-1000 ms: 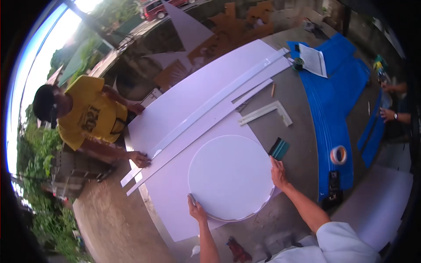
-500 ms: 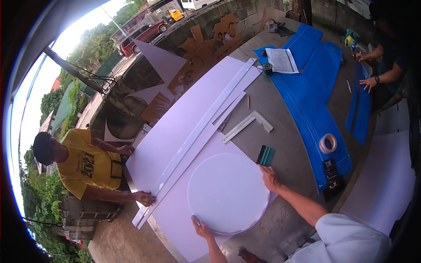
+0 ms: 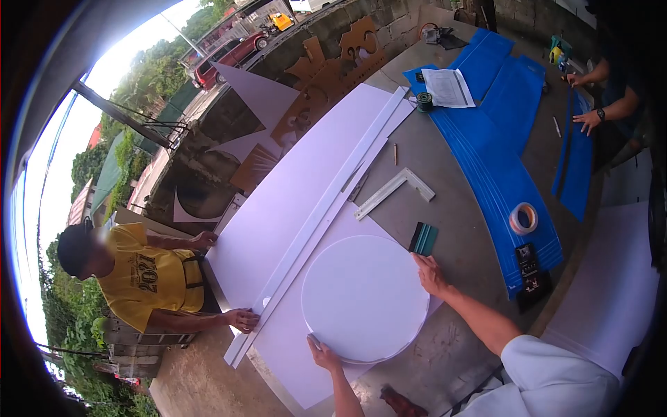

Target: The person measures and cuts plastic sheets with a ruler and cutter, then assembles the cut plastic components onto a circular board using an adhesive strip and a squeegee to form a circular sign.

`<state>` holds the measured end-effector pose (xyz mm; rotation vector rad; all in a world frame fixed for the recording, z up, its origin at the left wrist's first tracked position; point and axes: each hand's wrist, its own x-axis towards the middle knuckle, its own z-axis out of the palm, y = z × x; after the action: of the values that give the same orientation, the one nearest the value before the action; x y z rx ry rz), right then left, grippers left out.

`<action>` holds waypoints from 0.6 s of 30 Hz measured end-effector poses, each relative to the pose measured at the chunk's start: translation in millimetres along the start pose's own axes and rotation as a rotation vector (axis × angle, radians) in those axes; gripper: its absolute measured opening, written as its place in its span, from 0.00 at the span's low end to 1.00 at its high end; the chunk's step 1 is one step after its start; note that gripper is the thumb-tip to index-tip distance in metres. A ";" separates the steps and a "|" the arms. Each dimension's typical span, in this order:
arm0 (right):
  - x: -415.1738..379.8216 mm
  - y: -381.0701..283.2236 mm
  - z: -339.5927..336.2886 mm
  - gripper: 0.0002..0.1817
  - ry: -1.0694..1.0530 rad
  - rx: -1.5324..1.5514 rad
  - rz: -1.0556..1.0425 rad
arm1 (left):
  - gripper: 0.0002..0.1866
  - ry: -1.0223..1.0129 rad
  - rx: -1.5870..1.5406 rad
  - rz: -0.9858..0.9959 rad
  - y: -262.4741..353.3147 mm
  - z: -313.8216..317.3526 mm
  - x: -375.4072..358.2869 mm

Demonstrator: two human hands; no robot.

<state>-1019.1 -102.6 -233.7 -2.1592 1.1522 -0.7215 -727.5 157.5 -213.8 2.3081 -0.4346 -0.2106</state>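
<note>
A large white disc [image 3: 365,299] lies on a white sheet [image 3: 299,386] in front of me. My left hand [image 3: 324,353] grips its lower left edge, with a small dark grey piece at the fingertips that I cannot identify. On the opposite side, my right hand [image 3: 432,276] has its fingers closed at the disc's right edge. Just beyond that hand is a squeegee with a green body and black edge [image 3: 423,238]. The underside of the disc and the fingertips beneath it are hidden.
A person in a yellow shirt [image 3: 154,274] holds a long straightedge [image 3: 326,187] across the sheet. An L-shaped square [image 3: 394,191], a pencil [image 3: 395,153], blue sheeting [image 3: 497,174], a tape roll [image 3: 523,218] and a phone [image 3: 527,260] lie rightward. Another person's hand [image 3: 589,121] touches blue strips.
The person in yellow has shifted the lower end of the straightedge slightly toward me. My view has moved a little; both my hands stay at the disc's edge.
</note>
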 end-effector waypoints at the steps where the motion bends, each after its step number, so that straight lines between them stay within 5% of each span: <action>1: -1.2 -0.3 -1.0 0.28 -0.002 -0.002 0.004 | 0.31 -0.004 0.001 -0.002 1.7 -0.2 -0.7; 6: 1.1 9.3 8.3 0.30 0.033 0.009 -0.005 | 0.29 0.033 -0.085 0.067 -10.1 3.9 6.1; 7: 1.0 10.4 9.5 0.31 0.024 0.063 0.016 | 0.29 0.008 -0.030 -0.040 15.7 -5.3 0.9; 8: 0.2 9.5 8.4 0.31 -0.044 0.055 0.001 | 0.28 0.127 0.117 0.188 -4.7 2.0 7.2; 11: -0.9 7.9 5.4 0.31 0.008 0.060 0.051 | 0.29 0.014 -0.073 -0.036 -0.5 1.0 5.6; 18: 0.4 5.8 3.4 0.29 -0.001 0.086 0.035 | 0.29 0.103 -0.103 0.064 -15.0 8.1 6.2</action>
<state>-1019.7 -104.8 -240.0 -2.0629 1.1351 -0.7410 -720.4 159.6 -230.3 2.1895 -0.4351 -0.0802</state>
